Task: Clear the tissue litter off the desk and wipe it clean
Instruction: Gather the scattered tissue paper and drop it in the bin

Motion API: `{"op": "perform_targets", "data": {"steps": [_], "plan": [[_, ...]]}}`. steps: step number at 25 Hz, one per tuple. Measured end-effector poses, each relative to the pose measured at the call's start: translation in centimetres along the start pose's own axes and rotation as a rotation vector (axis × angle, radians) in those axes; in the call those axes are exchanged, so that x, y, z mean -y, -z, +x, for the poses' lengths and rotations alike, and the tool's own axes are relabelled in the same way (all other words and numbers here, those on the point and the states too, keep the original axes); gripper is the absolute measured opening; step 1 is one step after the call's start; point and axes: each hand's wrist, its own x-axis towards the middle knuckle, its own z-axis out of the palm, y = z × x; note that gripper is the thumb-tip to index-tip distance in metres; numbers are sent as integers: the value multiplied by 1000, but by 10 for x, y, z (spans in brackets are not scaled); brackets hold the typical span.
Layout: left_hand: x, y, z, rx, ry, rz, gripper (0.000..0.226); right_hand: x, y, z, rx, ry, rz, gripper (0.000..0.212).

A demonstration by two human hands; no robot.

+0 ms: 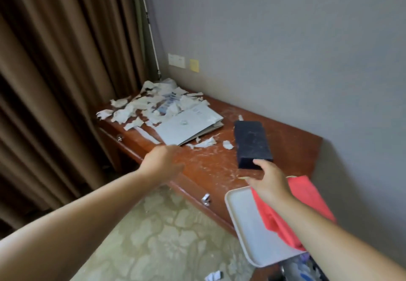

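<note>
- Head view: the clearing is barely getting under way, I judge; the tissue litter [151, 107] is lying heaped at the far left corner of the desk [290, 142], with scraps trailing toward the middle.
- The next move is calling for gathering that heap, perhaps into the tray [246, 225].
- The left hand [163, 162] is hovering, blurred, over the front edge; its spread is unreadable.
- The right hand [271, 182] is touching the near end of the dark box [252, 142]; its grip is unclear.

Head-worn view, forward and down over desk [285, 146]
</note>
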Motion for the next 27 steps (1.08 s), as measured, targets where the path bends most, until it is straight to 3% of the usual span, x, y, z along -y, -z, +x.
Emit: {"op": "perform_targets", "data": {"steps": [2, 5, 11, 18, 21, 23, 27], "plan": [[43, 22, 0, -23, -5, -3, 45, 18, -12, 4, -40, -54, -20, 51], [84, 20, 6, 71, -38, 40, 47, 29, -25, 13, -53, -144, -75, 48], [91, -35, 60, 289, -115, 43, 52, 7, -58, 51, 92, -221, -137, 35], [118, -93, 169, 450, -23, 161, 55, -48, -116, 131, 362, -257, -664, 32], [129, -104, 211, 475, 8, 216, 49, -61, -134, 145, 432, -275, -765, 36], [130, -110, 233, 491, 6, 244, 45, -59, -137, 152, 444, -326, -742, 36], [117, -130, 267, 580, -164, 274, 49, -28, -149, 163, 514, -389, -505, 6]]}}
